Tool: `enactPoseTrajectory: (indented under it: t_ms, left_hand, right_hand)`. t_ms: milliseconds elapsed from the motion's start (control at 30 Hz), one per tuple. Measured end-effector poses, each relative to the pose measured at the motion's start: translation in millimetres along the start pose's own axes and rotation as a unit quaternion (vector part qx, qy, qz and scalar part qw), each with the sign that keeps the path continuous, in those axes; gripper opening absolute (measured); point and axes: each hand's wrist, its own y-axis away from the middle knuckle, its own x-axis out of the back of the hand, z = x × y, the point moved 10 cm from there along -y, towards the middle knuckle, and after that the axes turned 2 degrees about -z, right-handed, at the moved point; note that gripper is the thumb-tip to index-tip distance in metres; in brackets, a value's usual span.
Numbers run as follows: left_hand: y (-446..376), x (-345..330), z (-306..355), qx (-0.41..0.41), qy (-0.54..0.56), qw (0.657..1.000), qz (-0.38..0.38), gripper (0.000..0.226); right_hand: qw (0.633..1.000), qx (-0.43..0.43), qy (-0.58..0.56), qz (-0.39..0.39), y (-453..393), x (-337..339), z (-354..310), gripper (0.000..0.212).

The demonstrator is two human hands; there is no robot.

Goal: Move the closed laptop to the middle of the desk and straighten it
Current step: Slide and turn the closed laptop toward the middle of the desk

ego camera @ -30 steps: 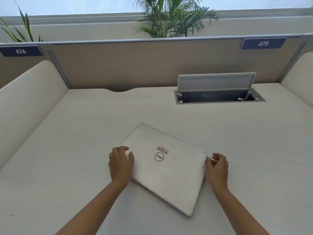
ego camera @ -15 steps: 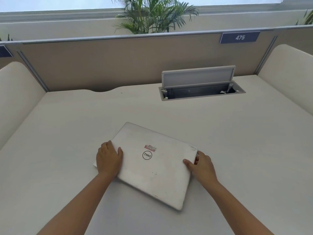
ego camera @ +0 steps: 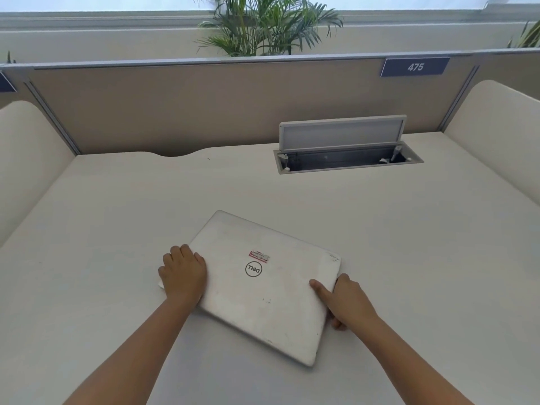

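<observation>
A closed white laptop (ego camera: pixel 263 290) with a round logo and a small red sticker lies skewed on the pale desk (ego camera: pixel 117 229), one corner pointing toward me at the lower right. My left hand (ego camera: pixel 182 273) rests over its left corner, fingers curled on the lid. My right hand (ego camera: pixel 346 298) grips its right edge, with the thumb on top of the lid and the fingers under or beside the edge.
An open cable box (ego camera: pixel 347 159) with its raised grey flap sits in the desk at the back right. A beige partition (ego camera: pixel 204 106) with the label 475 (ego camera: pixel 415 67) closes the back, curved side panels stand left and right, and a palm plant (ego camera: pixel 263 24) rises behind.
My right hand has come in from beside the laptop's right corner and taken hold of its right edge. My left hand stays on the left corner. The view has shifted to the right.
</observation>
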Motion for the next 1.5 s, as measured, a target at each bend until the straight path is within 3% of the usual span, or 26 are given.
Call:
enactPoseTrajectory:
  t_ms: [167,500,833,1133,1500]
  left_hand:
    - [-3,-1,0,-0.005,0.0,1.0,0.004,0.02]
    - [-23,-12,-12,0.052,-0.011,0.996,-0.076,0.045]
    - [-36,-20,-27,0.105,0.087,0.979,-0.148,0.047]
    - [-24,-19,-35,0.144,0.128,0.973,-0.124,0.048]
    - [-17,-14,-57,0.181,0.173,0.961,-0.115,0.048]
  right_hand:
    - [0.998,0.009,0.062,0.026,2,0,-3,0.059]
    - [0.998,-0.037,-0.007,-0.042,-4,-9,4,0.061]
    - [0.998,-0.029,-0.054,-0.017,-4,-9,13,0.067]
    - [0.995,0.014,-0.082,0.05,-15,-1,15,0.052]
    - [0.992,0.051,-0.102,0.057,-23,-7,3,0.049]
